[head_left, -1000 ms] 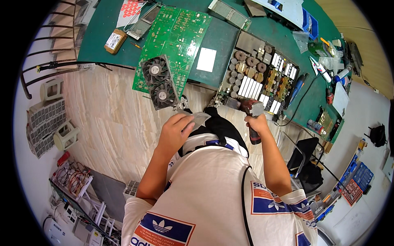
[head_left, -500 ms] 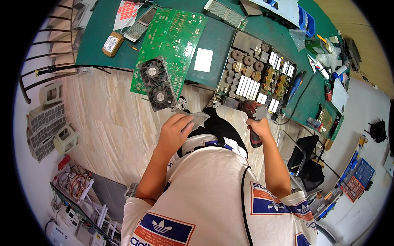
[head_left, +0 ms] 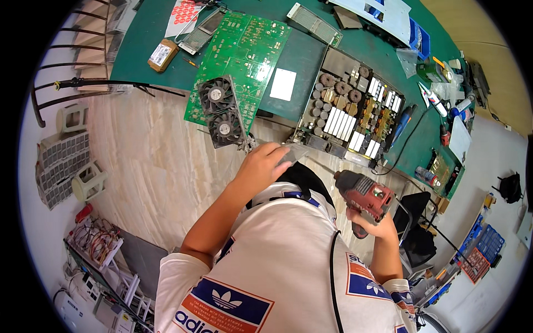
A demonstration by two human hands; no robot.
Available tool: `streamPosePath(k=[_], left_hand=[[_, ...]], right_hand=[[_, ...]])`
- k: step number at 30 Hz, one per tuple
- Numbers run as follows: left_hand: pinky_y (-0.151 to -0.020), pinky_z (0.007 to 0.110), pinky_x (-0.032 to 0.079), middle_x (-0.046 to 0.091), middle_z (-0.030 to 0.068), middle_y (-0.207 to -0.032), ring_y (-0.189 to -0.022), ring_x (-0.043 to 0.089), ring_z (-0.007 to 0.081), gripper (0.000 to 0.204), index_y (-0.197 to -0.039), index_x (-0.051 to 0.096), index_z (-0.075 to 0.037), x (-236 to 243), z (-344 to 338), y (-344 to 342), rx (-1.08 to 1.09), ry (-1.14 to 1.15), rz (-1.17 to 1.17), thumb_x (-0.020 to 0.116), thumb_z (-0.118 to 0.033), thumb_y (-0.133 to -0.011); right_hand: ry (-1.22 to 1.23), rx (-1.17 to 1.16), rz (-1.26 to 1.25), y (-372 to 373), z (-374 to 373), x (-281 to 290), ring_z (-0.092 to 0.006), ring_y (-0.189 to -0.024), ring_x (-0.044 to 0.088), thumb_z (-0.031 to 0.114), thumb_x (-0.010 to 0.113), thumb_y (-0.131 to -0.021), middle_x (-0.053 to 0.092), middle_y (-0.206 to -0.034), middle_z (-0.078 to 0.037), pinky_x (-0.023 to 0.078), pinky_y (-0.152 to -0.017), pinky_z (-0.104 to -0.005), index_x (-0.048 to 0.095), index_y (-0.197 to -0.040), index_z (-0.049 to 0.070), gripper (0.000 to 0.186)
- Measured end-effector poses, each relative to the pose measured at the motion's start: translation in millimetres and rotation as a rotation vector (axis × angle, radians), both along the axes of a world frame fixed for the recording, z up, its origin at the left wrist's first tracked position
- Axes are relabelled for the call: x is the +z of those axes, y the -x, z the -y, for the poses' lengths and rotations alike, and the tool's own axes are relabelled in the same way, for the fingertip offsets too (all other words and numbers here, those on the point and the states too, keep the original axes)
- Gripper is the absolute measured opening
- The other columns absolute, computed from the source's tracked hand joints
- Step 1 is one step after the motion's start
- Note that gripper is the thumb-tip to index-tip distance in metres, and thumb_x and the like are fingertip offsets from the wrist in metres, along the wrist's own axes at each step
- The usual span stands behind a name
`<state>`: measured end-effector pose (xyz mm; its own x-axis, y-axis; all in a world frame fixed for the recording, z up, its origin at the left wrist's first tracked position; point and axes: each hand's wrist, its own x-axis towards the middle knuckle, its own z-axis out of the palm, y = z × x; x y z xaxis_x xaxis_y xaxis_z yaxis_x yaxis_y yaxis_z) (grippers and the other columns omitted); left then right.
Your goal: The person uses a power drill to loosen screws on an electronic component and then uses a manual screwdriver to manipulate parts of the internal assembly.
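My left hand is closed, thumb against fingers, on a small clear plastic bag in front of the bench edge. What the bag holds cannot be made out. In my right hand is a red and black cordless drill, its long thin bit pointing left toward the bag. Beyond the hands, an opened power unit with coils, capacitors and white blocks sits at the bench edge. A pair of black fans lies on a large green circuit board that juts over the edge.
The green bench bears a white rectangular card, a small cardboard box, a perforated metal panel, a blue bin and a spray can. A black cable loops right of the unit. A black chair stands at right.
The drill has moved from the unit's front edge back toward my body and turned so its bit points left. My left hand and the bag have shifted right and slightly forward.
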<state>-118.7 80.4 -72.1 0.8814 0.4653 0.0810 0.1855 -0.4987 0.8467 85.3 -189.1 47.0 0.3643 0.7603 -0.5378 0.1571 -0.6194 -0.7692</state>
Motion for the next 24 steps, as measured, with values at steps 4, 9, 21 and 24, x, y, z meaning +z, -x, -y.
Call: streamPosePath(k=[4, 9, 21, 24], left_hand=[[-0.079, 0.040, 0.056, 0.067, 0.0122, -0.100, -0.091, 0.066, 0.0323, 0.035, -0.111, 0.072, -0.002, 18.4, 2.8, -6.3, -0.045, -0.043, 0.025, 0.083, -0.015, -0.081], [-0.077, 0.040, 0.057, 0.068, 0.0099, -0.099, -0.090, 0.067, 0.0298, 0.030, -0.109, 0.073, -0.004, 20.9, 8.8, -2.0, -0.127, -0.063, 0.038, 0.083, -0.012, -0.081], [-0.076, 0.038, 0.057, 0.070, 0.0113, -0.099, -0.087, 0.069, 0.0298, 0.023, -0.105, 0.076, -0.004, 3.8, 4.7, 32.3, 0.054, -0.061, -0.089, 0.081, -0.009, -0.083], [-0.077, 0.038, 0.057, 0.070, 0.0111, -0.100, -0.088, 0.069, 0.0299, 0.023, -0.105, 0.076, -0.004, 6.0, 6.6, 39.3, 0.075, -0.022, -0.130, 0.081, -0.009, -0.083]], right_hand=[[-0.114, 0.163, 0.072, 8.7, -23.6, 18.6, -0.0280, -0.084, 0.068, 0.016, 0.079, -0.079, 0.070, -0.094, -0.009, 0.055, -0.074, -0.0405, 0.071, -0.105, 0.007, 0.028], [-0.173, 0.210, 0.075, 10.6, -25.6, 9.2, -0.0320, -0.086, 0.066, 0.020, 0.079, -0.081, 0.069, -0.099, -0.011, 0.054, -0.076, -0.0417, 0.070, -0.105, 0.007, 0.029], [0.056, -0.068, 0.159, -6.8, -28.5, -81.0, -0.0384, -0.121, 0.057, 0.025, 0.083, -0.075, 0.059, -0.128, -0.020, 0.046, -0.105, -0.0456, 0.063, -0.127, 0.005, 0.059], [0.092, -0.242, 0.039, -18.6, -48.9, -142.5, -0.0284, -0.086, 0.070, 0.013, 0.078, -0.073, 0.068, -0.090, -0.012, 0.056, -0.078, -0.0415, 0.065, -0.103, 0.000, 0.035]])
